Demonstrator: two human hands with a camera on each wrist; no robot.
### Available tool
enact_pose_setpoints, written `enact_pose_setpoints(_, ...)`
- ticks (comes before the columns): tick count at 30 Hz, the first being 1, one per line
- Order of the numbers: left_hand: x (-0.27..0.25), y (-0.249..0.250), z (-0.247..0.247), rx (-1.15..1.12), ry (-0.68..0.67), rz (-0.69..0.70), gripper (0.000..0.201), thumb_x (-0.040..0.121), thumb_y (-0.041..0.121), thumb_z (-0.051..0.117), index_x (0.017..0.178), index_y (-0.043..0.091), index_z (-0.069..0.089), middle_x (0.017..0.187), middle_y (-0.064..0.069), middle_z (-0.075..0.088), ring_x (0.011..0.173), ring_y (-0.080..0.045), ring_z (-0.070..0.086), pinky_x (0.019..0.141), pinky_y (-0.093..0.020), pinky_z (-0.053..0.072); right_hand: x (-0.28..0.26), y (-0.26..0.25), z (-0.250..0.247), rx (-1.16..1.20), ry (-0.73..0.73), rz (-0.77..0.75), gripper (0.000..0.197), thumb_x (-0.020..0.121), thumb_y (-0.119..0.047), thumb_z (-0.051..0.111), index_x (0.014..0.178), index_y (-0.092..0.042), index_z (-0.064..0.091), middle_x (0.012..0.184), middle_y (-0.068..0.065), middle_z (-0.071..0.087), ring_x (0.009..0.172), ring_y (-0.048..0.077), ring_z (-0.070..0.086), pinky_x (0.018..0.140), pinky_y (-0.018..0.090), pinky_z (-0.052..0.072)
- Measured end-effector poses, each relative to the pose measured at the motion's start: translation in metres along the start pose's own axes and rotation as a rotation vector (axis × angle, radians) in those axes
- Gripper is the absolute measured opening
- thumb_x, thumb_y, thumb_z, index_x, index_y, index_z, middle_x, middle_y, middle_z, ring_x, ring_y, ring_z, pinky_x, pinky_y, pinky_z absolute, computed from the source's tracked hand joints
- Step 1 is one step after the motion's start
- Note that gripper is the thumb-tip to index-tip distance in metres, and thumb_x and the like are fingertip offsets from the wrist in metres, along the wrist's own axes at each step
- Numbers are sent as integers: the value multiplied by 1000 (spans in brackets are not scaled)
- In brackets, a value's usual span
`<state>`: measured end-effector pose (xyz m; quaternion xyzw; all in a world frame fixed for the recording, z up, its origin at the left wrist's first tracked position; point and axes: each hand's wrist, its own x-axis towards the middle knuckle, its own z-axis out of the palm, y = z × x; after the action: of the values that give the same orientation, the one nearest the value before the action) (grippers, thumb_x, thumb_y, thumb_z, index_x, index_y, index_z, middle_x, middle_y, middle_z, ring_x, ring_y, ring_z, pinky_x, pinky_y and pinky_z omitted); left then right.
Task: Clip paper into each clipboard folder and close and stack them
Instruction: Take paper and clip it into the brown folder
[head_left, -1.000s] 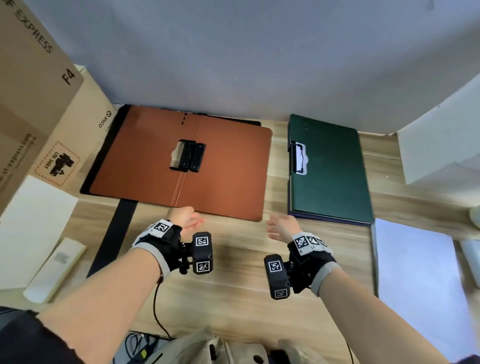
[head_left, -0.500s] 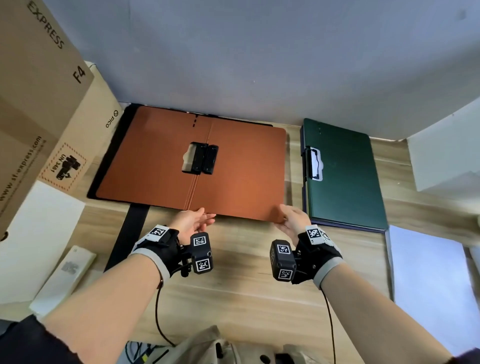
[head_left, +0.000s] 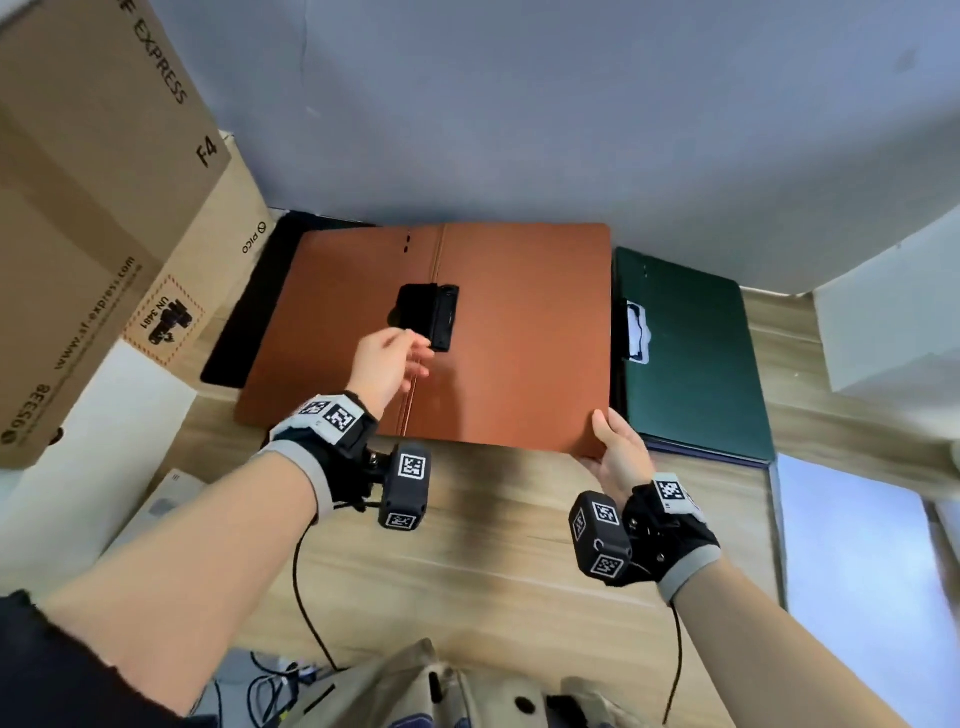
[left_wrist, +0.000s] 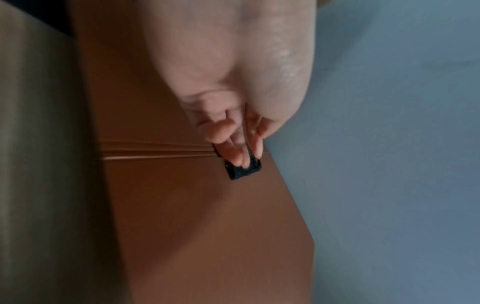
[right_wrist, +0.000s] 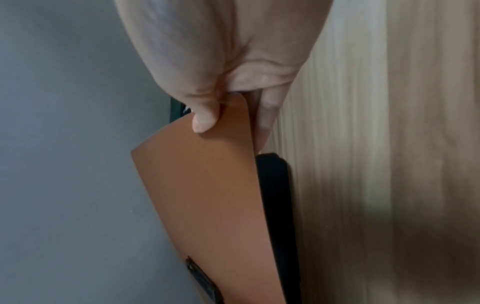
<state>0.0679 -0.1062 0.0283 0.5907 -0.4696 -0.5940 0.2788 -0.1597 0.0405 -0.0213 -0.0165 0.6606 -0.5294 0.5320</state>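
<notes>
A brown clipboard folder (head_left: 519, 338) lies spread out on the wooden table (head_left: 493, 545). Its black clip (head_left: 434, 312) sits beside the centre fold. My left hand (head_left: 410, 348) reaches over the fold, and in the left wrist view its fingertips (left_wrist: 237, 156) pinch the clip (left_wrist: 242, 170). My right hand (head_left: 608, 441) pinches the folder's near right corner, thumb on top and fingers beneath, and that corner (right_wrist: 207, 185) is raised off the table. A closed green clipboard folder (head_left: 691, 353) lies just to the right. White paper (head_left: 857, 561) lies at the right edge.
Cardboard boxes (head_left: 93, 208) stand at the left, with a black mat (head_left: 244, 322) under the brown folder's left side. A grey wall rises behind the folders. A white box (head_left: 893, 322) sits at the far right. Cables hang below the table's near edge.
My left hand has moved from the folder's near edge up to the clip. My right hand has taken hold of the near right corner and lifted it.
</notes>
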Motion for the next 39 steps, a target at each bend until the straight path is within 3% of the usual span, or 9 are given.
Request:
enact_pose_setpoints(3,3,-7,17,135,41,86,27,96,10,40,112,7,62,115,-10,58,93,-19,59,72,-24,53,-17,8,-26,-13,23,-33,47,96,-20,49,141,-11,39,132,13,57,99,23,61,89,43,51)
enact_pose_setpoints(8,-14,-31,51,320,-174,-112,52,97,28,45,143,7,35,144,-13,43,127,-31,48,110,-39,37,-51,30,-74,-35,-3,-21,26,97,-16,44,120,-16,56,103,1,65,86,15,60,58,22,57)
enact_pose_setpoints(13,-41,-59,72,464,-331,-194,59,92,25,57,142,1,35,141,-18,46,129,-35,46,108,-40,36,-68,41,-116,-163,73,19,14,95,-12,45,92,-15,58,81,4,59,64,11,59,57,26,45)
enact_pose_setpoints(20,-69,-95,85,508,-337,-273,59,91,16,55,144,6,30,97,-9,56,80,-20,55,74,-31,50,-72,48,-130,-222,120,-28,30,96,-9,44,125,-12,50,94,6,62,80,18,58,68,26,45)
enact_pose_setpoints(25,-76,-110,85,477,-285,-335,53,91,8,53,141,3,36,135,-21,47,118,-31,54,90,-36,53,-65,57,-126,-307,223,-24,38,93,-8,47,131,-9,51,134,13,54,122,28,52,101,38,42)
enact_pose_setpoints(29,-82,-109,82,531,-281,-329,9,90,6,51,83,7,57,82,-11,52,88,-24,52,76,-33,54,-60,60,-121,-332,249,-42,42,91,-8,49,133,-9,50,138,13,52,109,20,51,92,29,43)
enact_pose_setpoints(31,-82,-109,81,597,-271,-321,26,87,6,52,64,16,44,69,-8,45,77,-25,51,73,-32,52,-59,59,-119,-357,274,-59,42,92,-8,48,134,-9,49,136,11,53,106,18,50,82,25,42)
enact_pose_setpoints(36,-84,-99,92,590,-181,-172,31,85,12,51,114,17,60,105,-14,61,96,-35,62,89,-36,52,-61,58,-128,-290,306,-82,38,94,-10,46,132,-9,47,133,15,55,105,20,52,103,38,40)
enact_pose_setpoints(39,-93,-81,112,474,-185,-92,24,86,11,48,104,19,62,89,-6,64,81,-26,62,82,-33,53,-65,55,-140,-207,306,-71,36,95,-10,44,131,-7,48,133,18,53,103,21,52,95,36,43)
